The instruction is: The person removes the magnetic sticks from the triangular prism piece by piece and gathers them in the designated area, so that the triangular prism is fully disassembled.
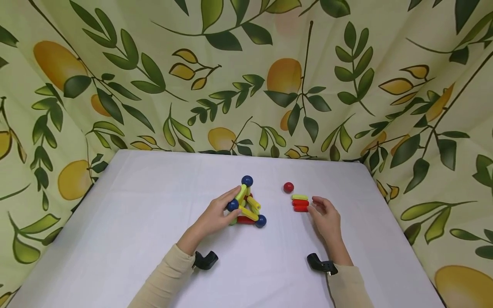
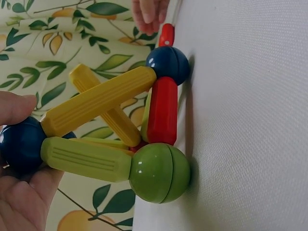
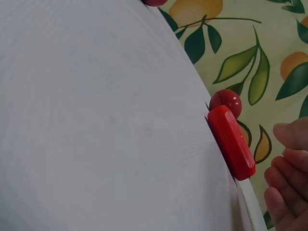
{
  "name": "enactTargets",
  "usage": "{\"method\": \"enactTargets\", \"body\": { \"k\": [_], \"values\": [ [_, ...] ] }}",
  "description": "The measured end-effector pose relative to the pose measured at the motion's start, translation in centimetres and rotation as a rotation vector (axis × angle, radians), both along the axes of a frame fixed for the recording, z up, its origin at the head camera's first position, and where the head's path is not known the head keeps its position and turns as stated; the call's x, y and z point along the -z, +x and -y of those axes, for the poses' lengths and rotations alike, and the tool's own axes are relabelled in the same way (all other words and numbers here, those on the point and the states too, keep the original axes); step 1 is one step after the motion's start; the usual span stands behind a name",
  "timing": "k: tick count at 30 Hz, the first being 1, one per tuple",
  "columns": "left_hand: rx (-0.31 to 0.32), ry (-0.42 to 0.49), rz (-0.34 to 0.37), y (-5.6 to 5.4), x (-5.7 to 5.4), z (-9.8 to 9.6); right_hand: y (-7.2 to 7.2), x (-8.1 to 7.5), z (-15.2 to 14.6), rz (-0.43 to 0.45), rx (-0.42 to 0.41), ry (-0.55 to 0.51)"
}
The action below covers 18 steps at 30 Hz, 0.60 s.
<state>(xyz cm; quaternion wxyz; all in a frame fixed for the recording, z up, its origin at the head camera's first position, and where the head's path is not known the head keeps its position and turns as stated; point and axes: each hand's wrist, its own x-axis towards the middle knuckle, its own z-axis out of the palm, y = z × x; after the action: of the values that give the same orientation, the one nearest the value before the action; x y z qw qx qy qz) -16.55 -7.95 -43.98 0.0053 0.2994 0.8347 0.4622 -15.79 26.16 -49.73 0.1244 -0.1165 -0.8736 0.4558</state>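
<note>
In the head view, my left hand [image 1: 212, 217] grips a frame built of magnetic rods and balls at its left blue ball [image 1: 233, 205]. The left wrist view has thumb and fingers on either side of that blue ball [image 2: 21, 144]. From it a yellow rod [image 2: 101, 101] runs to another blue ball [image 2: 168, 65] and a green rod [image 2: 86, 159] to a green ball [image 2: 161, 172]. A red rod [image 2: 162, 110] joins those two low on the table. My right hand [image 1: 328, 220], holding nothing, has its loosely bent fingers beside two loose red rods [image 1: 300, 208] and a yellow-green rod [image 1: 299, 197].
A loose red ball [image 1: 288, 187] lies behind the loose rods. The white table [image 1: 154, 192] is backed by a leaf-and-fruit patterned curtain [image 1: 239, 85]. Black wrist mounts [image 1: 206, 260] sit at both cuffs.
</note>
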Motion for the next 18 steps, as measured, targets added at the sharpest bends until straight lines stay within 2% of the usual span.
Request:
{"method": "enactTargets", "body": {
  "k": [4, 9, 18],
  "values": [
    [-0.012, -0.006, 0.000, 0.1, 0.2, 0.0, 0.2, -0.7, 0.5, -0.012, -0.040, -0.037],
    [-0.011, 0.003, 0.000, 0.1, 0.1, 0.1, 0.3, -1.8, 2.0, -0.036, -0.168, -0.078],
    [0.006, 0.008, 0.000, 0.0, -0.1, 0.0, 0.9, -3.1, 5.0, -0.091, -0.388, -0.005]
  ]
}}
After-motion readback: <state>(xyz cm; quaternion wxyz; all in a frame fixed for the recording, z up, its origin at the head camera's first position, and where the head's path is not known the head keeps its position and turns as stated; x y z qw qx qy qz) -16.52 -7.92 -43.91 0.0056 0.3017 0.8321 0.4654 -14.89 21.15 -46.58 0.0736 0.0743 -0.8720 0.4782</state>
